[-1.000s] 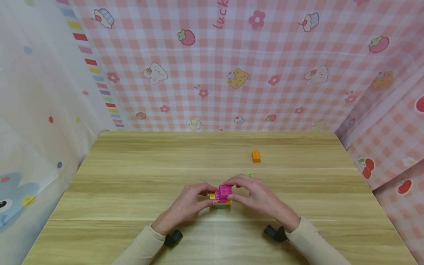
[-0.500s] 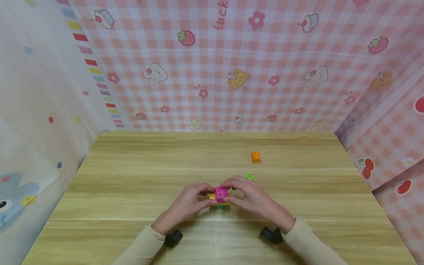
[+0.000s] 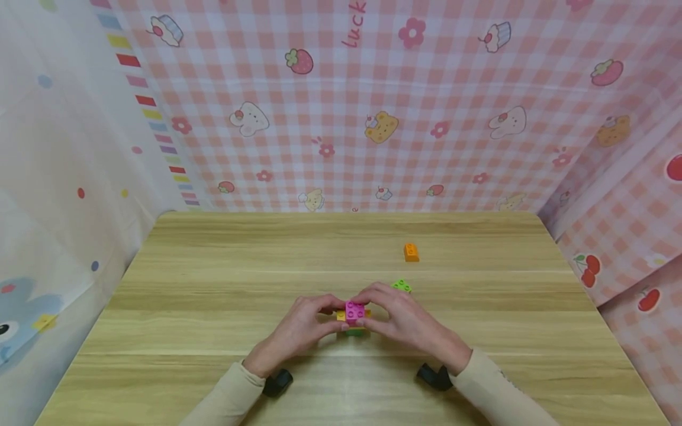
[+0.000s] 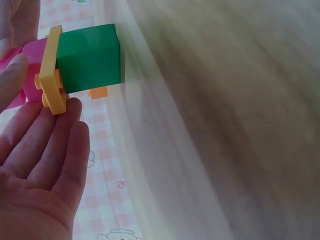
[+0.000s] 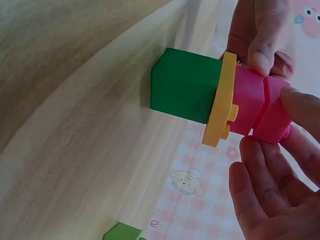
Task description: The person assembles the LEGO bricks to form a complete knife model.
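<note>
A small stack of toy building bricks stands on the wooden table: a green brick (image 5: pixel 185 85) at the bottom, a yellow plate (image 5: pixel 220 100) across it, then a lower pink brick (image 5: pixel 247 102). My left hand (image 3: pixel 301 325) pinches this lower pink brick between thumb and fingers from the left. With thumb and fingertips, my right hand (image 3: pixel 410 322) grips an upper pink brick (image 5: pixel 273 112) at the top of the stack. A thin, uneven gap shows between the two pink bricks in the right wrist view, the upper one slightly tilted.
Just beyond my right hand lies a light green brick (image 3: pixel 402 286), partly hidden by it. Farther back on the table (image 3: pixel 240 254) sits an orange brick (image 3: pixel 411 252). Black camera mounts (image 3: pixel 278 383) hang at both wrists. A pink checked curtain (image 3: pixel 341 118) stands behind the table.
My right hand has moved left and slightly down, bringing the upper pink brick over the lower one. More of the light green brick shows. The left hand has kept its hold in place.
</note>
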A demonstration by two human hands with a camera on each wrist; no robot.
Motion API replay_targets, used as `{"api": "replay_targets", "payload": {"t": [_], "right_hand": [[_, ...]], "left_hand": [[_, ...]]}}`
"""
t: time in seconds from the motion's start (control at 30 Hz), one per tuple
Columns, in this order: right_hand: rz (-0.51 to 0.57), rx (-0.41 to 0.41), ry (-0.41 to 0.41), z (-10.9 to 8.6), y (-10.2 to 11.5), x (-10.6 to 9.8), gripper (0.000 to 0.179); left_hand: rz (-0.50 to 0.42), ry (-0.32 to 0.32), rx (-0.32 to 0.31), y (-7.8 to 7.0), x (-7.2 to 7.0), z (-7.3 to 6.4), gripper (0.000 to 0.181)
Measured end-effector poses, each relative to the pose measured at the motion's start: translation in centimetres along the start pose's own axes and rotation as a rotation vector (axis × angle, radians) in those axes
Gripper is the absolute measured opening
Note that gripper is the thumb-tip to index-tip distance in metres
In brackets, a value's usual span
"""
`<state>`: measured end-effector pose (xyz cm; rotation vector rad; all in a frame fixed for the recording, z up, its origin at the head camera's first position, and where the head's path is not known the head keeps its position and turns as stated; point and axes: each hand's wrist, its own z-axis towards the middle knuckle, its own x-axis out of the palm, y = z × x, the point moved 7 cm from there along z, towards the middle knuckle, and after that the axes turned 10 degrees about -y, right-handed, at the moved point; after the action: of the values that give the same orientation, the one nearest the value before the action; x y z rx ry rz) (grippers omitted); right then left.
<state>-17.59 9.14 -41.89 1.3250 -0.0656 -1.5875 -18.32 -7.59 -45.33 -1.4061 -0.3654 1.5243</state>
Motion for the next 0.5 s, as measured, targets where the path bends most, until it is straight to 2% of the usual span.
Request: {"api": "replay_targets", "payload": {"t": [0.5], "right_hand": [[-0.008, -0.036, 0.009, 0.13, -0.14, 0.08, 0.028]], "left_hand": [[0.003, 0.020, -0.037, 0.43, -0.05, -0.10, 0.033]]}}
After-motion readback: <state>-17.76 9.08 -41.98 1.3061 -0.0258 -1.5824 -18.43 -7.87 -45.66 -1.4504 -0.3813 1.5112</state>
